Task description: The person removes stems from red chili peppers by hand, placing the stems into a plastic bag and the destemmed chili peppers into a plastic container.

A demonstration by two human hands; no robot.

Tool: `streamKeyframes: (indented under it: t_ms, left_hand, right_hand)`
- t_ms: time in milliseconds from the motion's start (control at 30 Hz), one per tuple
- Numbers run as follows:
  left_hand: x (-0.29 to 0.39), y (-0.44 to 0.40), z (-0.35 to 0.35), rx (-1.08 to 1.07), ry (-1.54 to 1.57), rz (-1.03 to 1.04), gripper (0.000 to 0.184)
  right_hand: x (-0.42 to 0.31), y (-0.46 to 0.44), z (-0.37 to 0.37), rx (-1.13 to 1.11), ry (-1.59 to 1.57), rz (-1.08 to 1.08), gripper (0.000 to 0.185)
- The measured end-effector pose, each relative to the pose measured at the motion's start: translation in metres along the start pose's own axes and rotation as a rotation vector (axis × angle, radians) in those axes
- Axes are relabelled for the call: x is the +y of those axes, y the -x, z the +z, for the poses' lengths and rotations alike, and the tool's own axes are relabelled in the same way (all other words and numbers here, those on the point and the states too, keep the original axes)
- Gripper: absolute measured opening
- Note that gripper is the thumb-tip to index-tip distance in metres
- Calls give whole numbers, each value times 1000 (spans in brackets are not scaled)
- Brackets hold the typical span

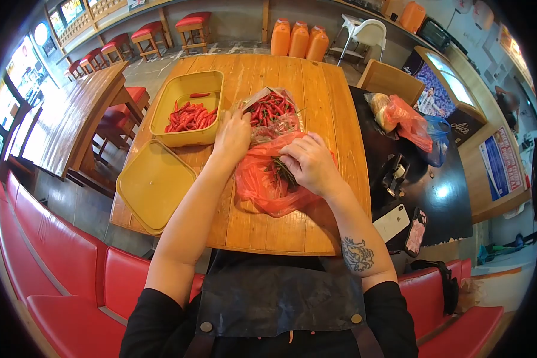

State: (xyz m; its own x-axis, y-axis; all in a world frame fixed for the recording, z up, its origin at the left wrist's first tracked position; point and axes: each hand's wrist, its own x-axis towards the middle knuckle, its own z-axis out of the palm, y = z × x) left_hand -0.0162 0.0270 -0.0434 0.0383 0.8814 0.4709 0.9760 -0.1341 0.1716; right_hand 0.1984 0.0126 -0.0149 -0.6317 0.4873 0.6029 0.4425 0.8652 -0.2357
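My left hand (232,134) is at the near left edge of a clear plastic bag of red chillies (271,110), beside a yellow tub (188,141). Its fingers are bent together; what they hold, if anything, is hidden. Inside the tub lie loose red chillies (191,116). Over an orange-red plastic bag (262,188) is my right hand (310,164), its fingers closed with their contents out of sight. Dark green stems (283,170) show in that bag, just left of the right hand. The tub's yellow lid (155,185) lies flat left of my left forearm.
All this stands on a wooden table (316,230). A black table (441,209) adjoins on the right, with a white phone (391,222), a pink-patterned phone case (416,231) and plastic bags (406,122). Orange jerrycans (298,40) and red stools (194,22) stand beyond.
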Motion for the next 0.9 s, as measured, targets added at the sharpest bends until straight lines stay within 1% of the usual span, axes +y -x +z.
streamKeyframes:
  t_ms: [67, 100, 200, 267, 300, 367, 400, 467, 500, 533, 567, 600, 633, 667, 700, 733, 767, 800, 833, 867, 900]
  left_hand:
    - [2, 0, -7, -84, 13, -55, 21]
    - [1, -1, -6, -86, 14, -59, 21]
    - [-1, 0, -3, -31, 56, -102, 21]
    - [0, 1, -4, 44, 181, -124, 19]
    - [0, 0, -7, 45, 182, -126, 19]
    - [2, 0, -13, 7, 382, -192, 17]
    - [1, 0, -14, 7, 383, -193, 17]
    - [1, -2, -14, 101, 470, -183, 18]
    - [2, -2, -16, 101, 470, -183, 18]
    - [3, -1, -19, 125, 499, -135, 20]
    - [5, 0, -21, 149, 529, -85, 22]
    - [9, 1, -27, 147, 530, -82, 22]
    - [15, 5, -35, 63, 603, -46, 20]
    - [21, 8, -40, -23, 674, -9, 19]
    - [27, 10, -42, -95, 799, -66, 17]
    - [33, 13, -45, -98, 800, -66, 17]
    - [39, 15, -48, -160, 973, -107, 16]
    - [44, 15, -50, -222, 1146, -149, 15]
    - [45, 16, -35, -107, 1268, -114, 14]
    - [45, 16, -31, -107, 1268, -113, 14]
    - [46, 17, -30, -73, 1318, -95, 16]
  right_hand:
    - [0, 0, 0, -11, -11, -4, 7]
    - [0, 0, 0, -22, -17, -4, 7]
    - [-2, -1, -1, -29, -28, -17, 8]
    - [-2, -1, -1, -25, -33, -32, 9]
    - [-2, 0, 0, -42, -28, -18, 8]
    - [-1, 0, 1, -60, -23, -5, 7]
    - [-1, 0, 1, -64, -9, -10, 9]
    - [-2, -1, 0, -68, 4, -17, 10]
    - [-4, -3, -2, 3, -20, -9, 15]
    - [-6, -5, -4, 74, -44, 0, 22]
    - [-8, -7, -6, 76, -43, 1, 22]
    - [-10, -8, -8, 153, -47, 46, 29]
    - [-12, -9, -10, 230, -50, 92, 36]
    - [-13, -10, -11, 231, -49, 95, 36]
    - [-14, -10, -11, 260, -191, 174, 38]
    - [-14, -10, -11, 287, -333, 252, 41]
    - [-11, -9, -10, 288, -333, 255, 41]
    - [-7, -9, -8, 231, -399, 253, 39]
    - [-3, -8, -6, 174, -465, 249, 36]
    - [-1, -6, -5, 175, -465, 249, 36]
    - [-2, -6, -5, 153, -559, 280, 31]
